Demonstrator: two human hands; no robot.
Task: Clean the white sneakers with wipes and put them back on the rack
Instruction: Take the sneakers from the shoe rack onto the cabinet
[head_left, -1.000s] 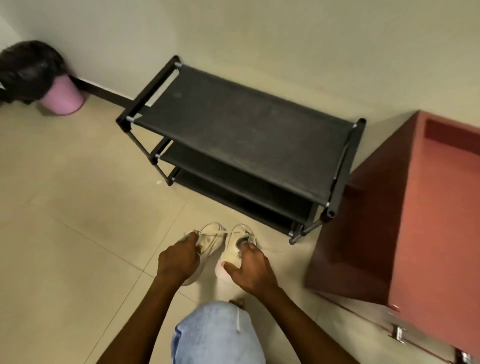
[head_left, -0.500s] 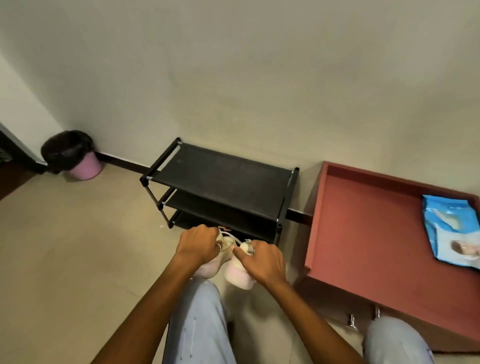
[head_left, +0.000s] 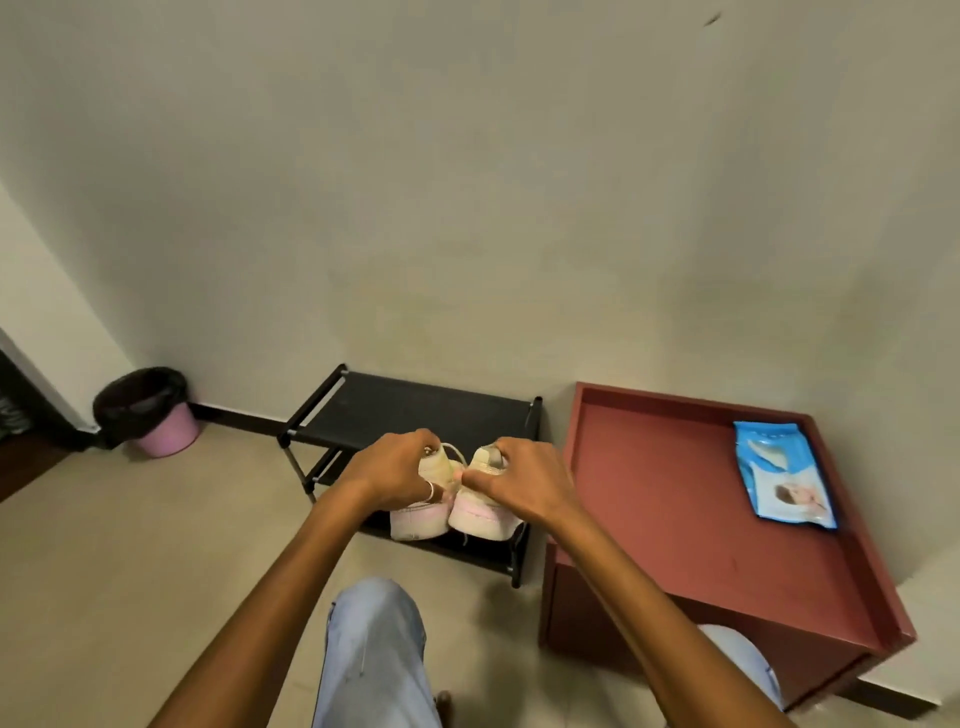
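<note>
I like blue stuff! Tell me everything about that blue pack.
The pack is a flat, shiny blue plastic pouch with white patches and a picture on its front. It lies flat, askew, on top of the red cabinet, near its right rim. Nothing else touches it. Whether it is opened cannot be told.

The sneakers (head_left: 480, 517) look like matt synthetic leather, with cloth laces. The rack (head_left: 415, 410) has matt black cloth shelves on thin tubes with a dull sheen. The bench (head_left: 675, 493) is reddish-brown painted wood, smooth and satin. The wipes pack (head_left: 784, 475) is glossy plastic film. The bin (head_left: 166, 436) is smooth pink plastic, lined with a shiny black bag (head_left: 137, 397). The floor (head_left: 130, 571) is smooth tile.
</note>
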